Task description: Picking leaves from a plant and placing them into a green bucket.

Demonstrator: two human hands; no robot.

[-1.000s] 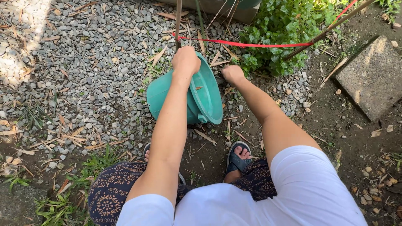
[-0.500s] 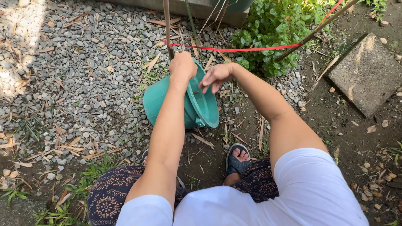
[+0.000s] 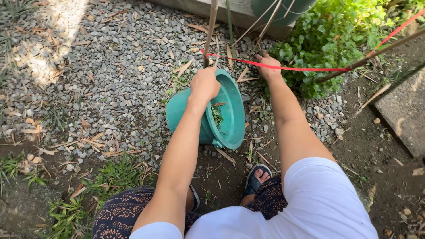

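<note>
Left of centre in the frame, grey gravel (image 3: 102,66) covered the ground, strewn with dry bamboo leaves (image 3: 95,144), with tufts of grass (image 3: 110,177) at the lower left. At centre, the left hand (image 3: 205,84) was closed over the upper rim of a teal bucket (image 3: 228,113), which lay tipped on its side on the gravel, mouth facing right, a few green clippings (image 3: 217,116) inside. Because only that grip held the bucket tilted, a slackened hold could have let it roll and spill the clippings onto the stones. A thin bamboo stake (image 3: 210,26) rose just behind the hand. To the right, the right hand (image 3: 268,64) reached toward the ground at the foot of a leafy green plant (image 3: 327,40), just beneath a taut red ribbon (image 3: 287,67); whether its fingers were curled on anything could not be told. The wrist lay so near the ribbon that lifting it carelessly might have snagged the ribbon and pulled the slanting stick (image 3: 372,55) at the upper right.
</note>
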